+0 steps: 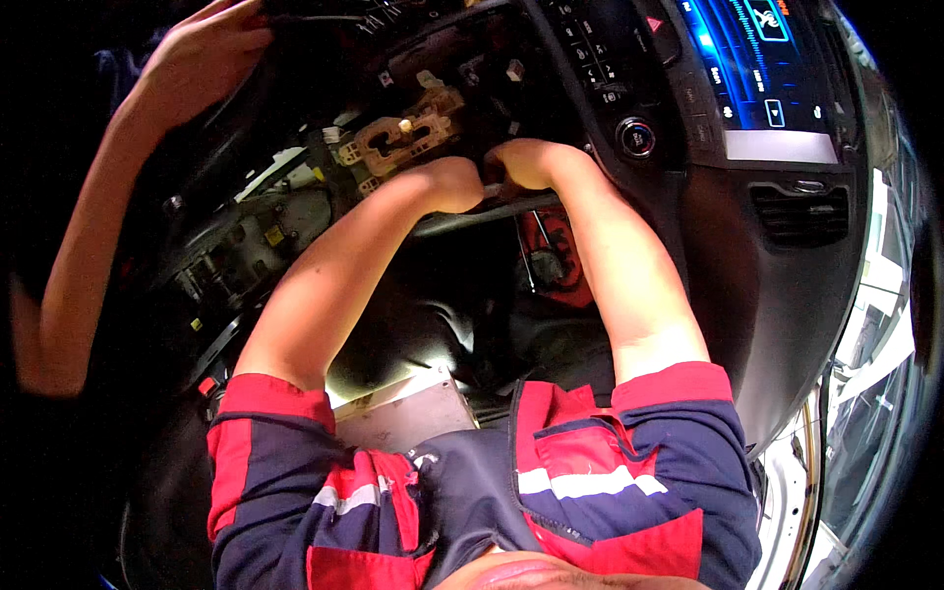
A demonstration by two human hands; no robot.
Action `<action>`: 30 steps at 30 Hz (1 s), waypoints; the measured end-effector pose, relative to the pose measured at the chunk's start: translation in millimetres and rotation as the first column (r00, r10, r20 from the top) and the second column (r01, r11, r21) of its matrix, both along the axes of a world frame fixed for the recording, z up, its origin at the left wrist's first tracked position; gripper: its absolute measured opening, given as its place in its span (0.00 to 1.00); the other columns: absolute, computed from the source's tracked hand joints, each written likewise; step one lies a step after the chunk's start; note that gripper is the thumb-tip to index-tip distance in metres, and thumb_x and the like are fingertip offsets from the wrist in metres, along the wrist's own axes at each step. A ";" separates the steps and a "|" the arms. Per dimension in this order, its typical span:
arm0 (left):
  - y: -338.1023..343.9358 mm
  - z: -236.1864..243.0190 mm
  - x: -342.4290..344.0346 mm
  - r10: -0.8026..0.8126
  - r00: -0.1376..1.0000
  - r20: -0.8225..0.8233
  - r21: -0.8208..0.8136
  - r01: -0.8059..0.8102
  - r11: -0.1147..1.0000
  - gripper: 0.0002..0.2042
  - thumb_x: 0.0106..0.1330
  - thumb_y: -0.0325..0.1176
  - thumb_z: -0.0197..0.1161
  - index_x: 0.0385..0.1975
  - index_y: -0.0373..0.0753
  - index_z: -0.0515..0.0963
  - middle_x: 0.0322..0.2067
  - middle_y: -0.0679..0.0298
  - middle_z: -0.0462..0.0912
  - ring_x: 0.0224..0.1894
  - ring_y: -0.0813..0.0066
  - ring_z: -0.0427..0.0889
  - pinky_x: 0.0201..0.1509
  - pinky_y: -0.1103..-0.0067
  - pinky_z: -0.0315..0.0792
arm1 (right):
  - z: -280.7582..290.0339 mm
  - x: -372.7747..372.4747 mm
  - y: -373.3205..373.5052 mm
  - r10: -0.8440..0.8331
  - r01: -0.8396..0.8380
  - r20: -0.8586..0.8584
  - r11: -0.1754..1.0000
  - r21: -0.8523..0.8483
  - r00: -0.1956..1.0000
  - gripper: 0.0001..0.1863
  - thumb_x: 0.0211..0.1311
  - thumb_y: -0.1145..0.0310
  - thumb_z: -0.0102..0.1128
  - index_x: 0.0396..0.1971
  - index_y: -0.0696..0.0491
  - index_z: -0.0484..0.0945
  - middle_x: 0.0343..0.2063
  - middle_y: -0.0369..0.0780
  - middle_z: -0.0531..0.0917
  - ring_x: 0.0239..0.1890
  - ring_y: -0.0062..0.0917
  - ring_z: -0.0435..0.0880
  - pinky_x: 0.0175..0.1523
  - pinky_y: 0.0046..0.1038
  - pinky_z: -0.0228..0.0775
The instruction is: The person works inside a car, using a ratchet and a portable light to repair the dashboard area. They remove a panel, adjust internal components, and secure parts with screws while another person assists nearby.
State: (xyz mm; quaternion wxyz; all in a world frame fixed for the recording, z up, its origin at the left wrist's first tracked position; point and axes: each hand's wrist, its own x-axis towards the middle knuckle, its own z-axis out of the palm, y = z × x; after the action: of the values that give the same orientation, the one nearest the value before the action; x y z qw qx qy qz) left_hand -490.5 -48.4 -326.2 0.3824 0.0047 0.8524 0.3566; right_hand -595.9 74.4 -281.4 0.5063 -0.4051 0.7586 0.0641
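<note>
Near the upper middle of the frame, the left hand (pixel 455 185) and the right hand (pixel 524 163) are close together, reaching into a dark gap of a car interior; whether they touch cannot be told. The fingers of both are hidden in shadow, so I cannot tell if they are spread, pressed together or pinching anything. Just beside the left hand, toward the upper left, is a tan bracket (pixel 421 125) with cut-out openings. To the right of the right hand stands a dark control panel with a round knob (pixel 634 138), and in the upper right a lit blue screen (pixel 752 69). Below the right hand lies a red item (pixel 565 258). At upper left, a co-worker's hand (pixel 205 49) is stretched out.
</note>
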 end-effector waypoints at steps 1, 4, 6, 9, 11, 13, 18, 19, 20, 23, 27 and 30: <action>-1.3 -2.6 -7.2 -0.123 0.992 -0.019 0.002 0.123 0.992 0.12 0.62 0.30 0.51 0.33 0.31 0.81 0.35 0.45 0.82 0.36 0.49 0.81 0.40 0.61 0.72 | 3.8 1.1 -1.0 -0.008 0.008 0.003 1.000 0.015 1.000 0.24 0.47 0.71 0.68 0.48 0.51 0.79 0.44 0.42 0.85 0.45 0.30 0.82 0.50 0.32 0.71; -5.8 4.8 -17.4 -0.111 0.992 0.066 0.090 0.105 0.990 0.13 0.61 0.31 0.50 0.32 0.32 0.83 0.35 0.45 0.82 0.36 0.56 0.82 0.37 0.65 0.72 | -13.7 -4.3 7.7 -0.061 0.061 0.014 0.998 -0.019 0.998 0.25 0.48 0.72 0.67 0.51 0.50 0.78 0.45 0.42 0.85 0.47 0.30 0.82 0.52 0.31 0.71; 1.5 -10.6 -16.9 -0.094 0.993 0.068 0.078 0.089 0.993 0.14 0.61 0.30 0.49 0.33 0.33 0.83 0.37 0.45 0.82 0.37 0.57 0.83 0.39 0.65 0.72 | -8.8 -1.8 7.2 -0.046 0.046 0.003 0.998 -0.047 0.999 0.24 0.49 0.70 0.67 0.50 0.51 0.79 0.45 0.44 0.84 0.47 0.32 0.82 0.52 0.30 0.71; 2.0 -17.7 -19.1 -0.314 0.949 -0.034 -0.026 0.313 0.949 0.14 0.61 0.29 0.49 0.36 0.33 0.83 0.40 0.46 0.83 0.39 0.56 0.83 0.41 0.65 0.73 | -11.1 0.6 9.9 -0.067 0.068 0.021 0.994 -0.088 0.998 0.23 0.49 0.69 0.68 0.48 0.52 0.80 0.43 0.45 0.85 0.45 0.34 0.83 0.52 0.31 0.72; 3.5 -10.7 -20.1 -0.315 0.949 -0.027 -0.028 0.314 0.949 0.15 0.60 0.28 0.49 0.37 0.34 0.84 0.40 0.47 0.83 0.39 0.55 0.83 0.42 0.64 0.74 | -11.3 0.6 15.1 -0.045 0.041 -0.029 0.991 -0.128 0.999 0.22 0.49 0.68 0.69 0.47 0.53 0.80 0.42 0.45 0.85 0.44 0.34 0.84 0.51 0.31 0.72; 3.5 -4.3 -18.0 -0.073 0.993 0.093 0.059 0.068 0.996 0.14 0.59 0.28 0.49 0.36 0.34 0.84 0.39 0.47 0.84 0.39 0.54 0.83 0.42 0.64 0.74 | -10.2 0.9 16.9 -0.023 0.016 -0.045 0.991 -0.133 0.999 0.22 0.50 0.67 0.69 0.47 0.54 0.81 0.42 0.45 0.85 0.44 0.33 0.84 0.50 0.31 0.72; 7.2 -33.2 -20.9 -0.451 0.860 -0.237 -0.104 0.440 0.892 0.08 0.54 0.24 0.55 0.28 0.34 0.83 0.32 0.49 0.83 0.35 0.54 0.82 0.38 0.62 0.74 | -9.9 3.7 13.2 -0.067 0.068 0.008 0.996 -0.058 0.998 0.21 0.52 0.65 0.68 0.48 0.54 0.80 0.42 0.45 0.85 0.44 0.31 0.84 0.51 0.30 0.72; 7.8 -37.3 -22.8 -0.542 0.796 -0.269 -0.158 0.519 0.840 0.08 0.53 0.24 0.56 0.27 0.34 0.83 0.31 0.50 0.83 0.35 0.54 0.82 0.37 0.62 0.74 | -9.4 4.2 13.0 -0.074 0.076 0.027 0.994 -0.077 0.997 0.21 0.53 0.65 0.68 0.48 0.54 0.80 0.43 0.44 0.85 0.44 0.31 0.84 0.51 0.30 0.72; 9.3 -41.8 -23.4 -0.440 0.872 -0.213 -0.105 0.428 0.898 0.08 0.53 0.24 0.56 0.27 0.34 0.83 0.31 0.50 0.83 0.35 0.54 0.82 0.37 0.62 0.74 | -8.4 4.7 12.6 -0.079 0.083 0.045 0.992 -0.096 0.996 0.21 0.54 0.64 0.68 0.48 0.54 0.80 0.43 0.44 0.86 0.43 0.30 0.84 0.51 0.30 0.72; 13.5 -45.2 -22.1 -0.260 0.960 -0.106 -0.031 0.258 0.966 0.07 0.53 0.24 0.55 0.26 0.34 0.82 0.30 0.51 0.83 0.34 0.53 0.82 0.37 0.62 0.74 | -12.9 2.4 15.2 -0.074 0.083 0.088 0.991 -0.103 0.993 0.21 0.56 0.63 0.67 0.49 0.54 0.79 0.43 0.43 0.86 0.44 0.29 0.83 0.52 0.30 0.71; 15.4 -49.0 -24.8 -0.304 0.941 -0.151 -0.074 0.296 0.952 0.08 0.53 0.24 0.55 0.25 0.34 0.82 0.29 0.50 0.83 0.33 0.52 0.81 0.36 0.61 0.74 | -24.9 -0.9 22.6 -0.084 0.095 0.096 0.988 -0.119 0.992 0.21 0.59 0.61 0.65 0.50 0.54 0.79 0.44 0.44 0.85 0.45 0.26 0.82 0.53 0.29 0.70; 17.4 -42.9 -18.3 -0.026 0.997 -0.068 0.020 0.027 0.999 0.08 0.53 0.25 0.55 0.25 0.33 0.82 0.30 0.48 0.83 0.34 0.50 0.81 0.37 0.60 0.73 | -20.6 -1.5 19.5 -0.026 0.036 0.106 0.995 -0.096 0.994 0.23 0.61 0.60 0.63 0.54 0.53 0.76 0.47 0.45 0.84 0.49 0.30 0.82 0.55 0.30 0.69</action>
State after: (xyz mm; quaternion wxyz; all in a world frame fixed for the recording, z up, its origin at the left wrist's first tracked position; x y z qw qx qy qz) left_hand -508.8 -31.0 -369.1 0.3578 0.0321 0.8611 0.3598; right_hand -597.4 93.9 -302.0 0.5259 -0.4203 0.7394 -0.0023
